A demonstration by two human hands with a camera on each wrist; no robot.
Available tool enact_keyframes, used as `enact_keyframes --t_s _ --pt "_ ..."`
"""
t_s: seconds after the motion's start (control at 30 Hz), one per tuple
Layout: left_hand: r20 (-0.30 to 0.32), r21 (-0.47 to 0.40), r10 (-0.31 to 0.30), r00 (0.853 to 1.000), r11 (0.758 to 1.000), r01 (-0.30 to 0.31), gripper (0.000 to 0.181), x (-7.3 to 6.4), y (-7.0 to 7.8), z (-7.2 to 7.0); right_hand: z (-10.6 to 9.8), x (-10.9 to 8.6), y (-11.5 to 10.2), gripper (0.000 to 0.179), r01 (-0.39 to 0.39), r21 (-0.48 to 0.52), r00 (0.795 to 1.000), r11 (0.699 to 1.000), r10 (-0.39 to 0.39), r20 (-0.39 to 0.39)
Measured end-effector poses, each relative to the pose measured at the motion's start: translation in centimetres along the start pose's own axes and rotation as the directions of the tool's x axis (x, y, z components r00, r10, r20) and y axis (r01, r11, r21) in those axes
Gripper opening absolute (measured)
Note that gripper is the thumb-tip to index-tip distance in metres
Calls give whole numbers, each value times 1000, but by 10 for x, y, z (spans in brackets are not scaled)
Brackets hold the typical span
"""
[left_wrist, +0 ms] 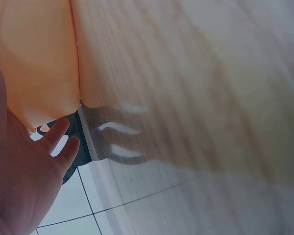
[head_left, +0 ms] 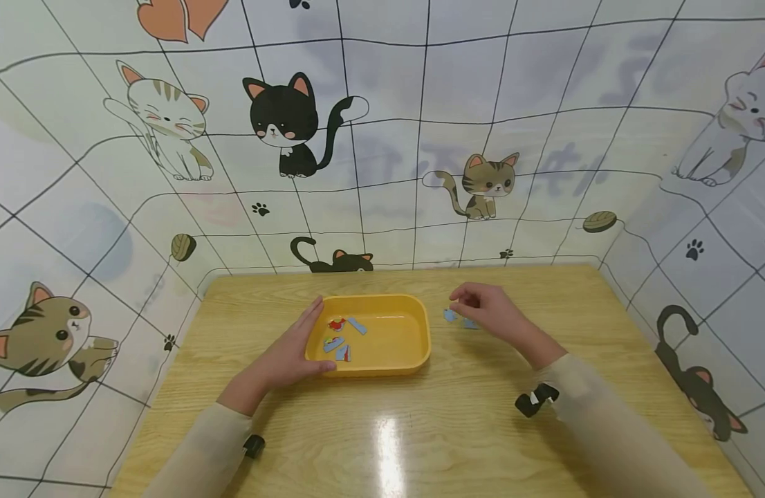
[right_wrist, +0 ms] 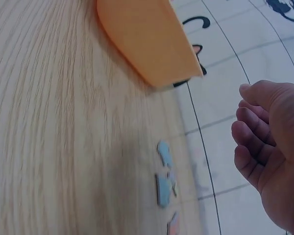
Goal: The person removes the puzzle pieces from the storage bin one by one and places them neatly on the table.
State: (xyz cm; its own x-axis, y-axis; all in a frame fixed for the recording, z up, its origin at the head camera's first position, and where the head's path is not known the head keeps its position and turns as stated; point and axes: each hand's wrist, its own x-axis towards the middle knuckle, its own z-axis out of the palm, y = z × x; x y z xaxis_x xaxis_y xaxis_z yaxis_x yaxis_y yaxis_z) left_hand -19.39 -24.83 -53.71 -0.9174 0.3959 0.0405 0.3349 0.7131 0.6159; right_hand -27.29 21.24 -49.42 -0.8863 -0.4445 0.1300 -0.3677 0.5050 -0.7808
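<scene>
My left hand (head_left: pixel 289 349) holds the left end of a shallow yellow tray (head_left: pixel 382 374), with the thumb over the near rim and the fingers along the far left corner. Several small puzzle pieces (head_left: pixel 342 353), light blue with red patches, lie in the tray's left half. To the right of the tray, my right hand (head_left: pixel 491 311) hovers over more light blue pieces (head_left: pixel 449 315). In the right wrist view its fingers are loosely curled, thumb close to the index finger, and nothing shows between them. Below the hand, several pieces (right_wrist: pixel 163 190) lie on the tabletop.
The wooden table (head_left: pixel 357 429) ends at the back against a white wall covering (head_left: pixel 389 159) printed with cats and grid lines. The same covering stands along the left and right sides. A black band (head_left: pixel 537 399) is on the right wrist.
</scene>
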Motion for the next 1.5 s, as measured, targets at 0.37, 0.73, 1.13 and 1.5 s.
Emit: enact_keyframes --t_s 0.37,0.73,1.13,1.5 --pt "6 -14 -7 1000 1000 7 133 0 2 -2 31 25 -39 20 107 -21 988 994 -104 113" --pt "5 -2 -7 1000 1000 7 132 0 4 -2 58 38 -67 15 204 -45 963 978 -192 190" --pt "3 -17 -8 1000 1000 8 130 0 4 -1 108 48 -86 25 251 -100 942 963 -219 256" --pt "2 -5 4 1000 1000 -4 128 -1 4 -1 141 50 -104 32 216 -106 945 971 -181 271"
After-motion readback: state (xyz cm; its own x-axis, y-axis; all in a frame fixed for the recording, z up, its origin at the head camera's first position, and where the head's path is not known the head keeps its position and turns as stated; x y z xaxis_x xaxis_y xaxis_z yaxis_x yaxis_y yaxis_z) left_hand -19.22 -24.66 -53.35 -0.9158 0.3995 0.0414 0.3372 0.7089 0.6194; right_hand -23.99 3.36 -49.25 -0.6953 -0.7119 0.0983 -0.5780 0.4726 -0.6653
